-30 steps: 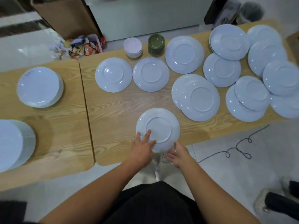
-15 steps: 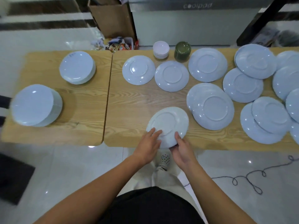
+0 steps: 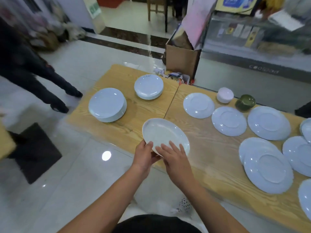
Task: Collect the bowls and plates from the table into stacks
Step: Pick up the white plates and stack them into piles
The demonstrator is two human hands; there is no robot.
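Midair, plate (image 3: 161, 132) tilted, R fingers (image 3: 173, 146) atop

Straight beyond the grip and a little right, well apart from it, a cardboard box (image 3: 180, 63) stands open on the floor, with crumpled wrappers (image 3: 173, 75) at its foot. Further right of the box runs a glass counter (image 3: 252, 47), its contents blurred. Far beyond the grip, a wooden chair (image 3: 158, 7) stands on pale tiles. Left of the grip and lower, a dark mat (image 3: 33, 153) lies on the glossy floor (image 3: 75, 174); a light glare (image 3: 106, 155) sits between mat and grip. Far left and beyond, a person's dark-trousered legs (image 3: 33, 78) stride in dark shoes. Nearer than the grip, slightly right, a dotted shoe (image 3: 184, 205) shows.
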